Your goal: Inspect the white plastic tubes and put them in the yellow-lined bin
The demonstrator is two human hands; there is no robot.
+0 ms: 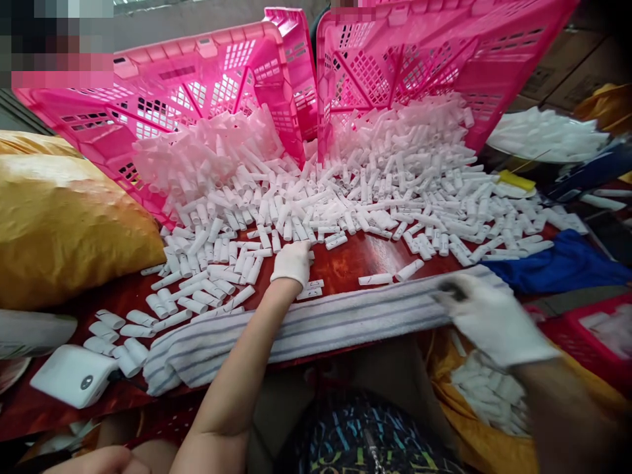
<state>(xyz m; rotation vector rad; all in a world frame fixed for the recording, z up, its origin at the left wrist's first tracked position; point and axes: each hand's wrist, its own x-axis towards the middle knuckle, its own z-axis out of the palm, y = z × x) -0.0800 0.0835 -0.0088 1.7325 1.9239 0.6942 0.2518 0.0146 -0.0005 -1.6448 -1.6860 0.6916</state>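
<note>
In the head view, my left hand [291, 264] wears a white glove and reaches to the near edge of a heap of short white tubes [296, 217]. Its fingers are curled closed among the tubes; what they hold, if anything, is hidden. A few loose tubes [310, 289] lie beside that wrist. My right hand [494, 319], also gloved and smeared by motion, hovers over the right end of a striped towel [336, 313]. Its fingers look curved and apart, with nothing visible between them. Below it, an orange sack [444, 368] holds more white tubes.
Two pink baskets [197, 72] tip toward me behind the heap. A yellow sack [74, 224] bulges at left, near a white device [74, 375]. Blue cloth [567, 263], a pink bin [582, 336] and a plate of white pieces [548, 135] are at right.
</note>
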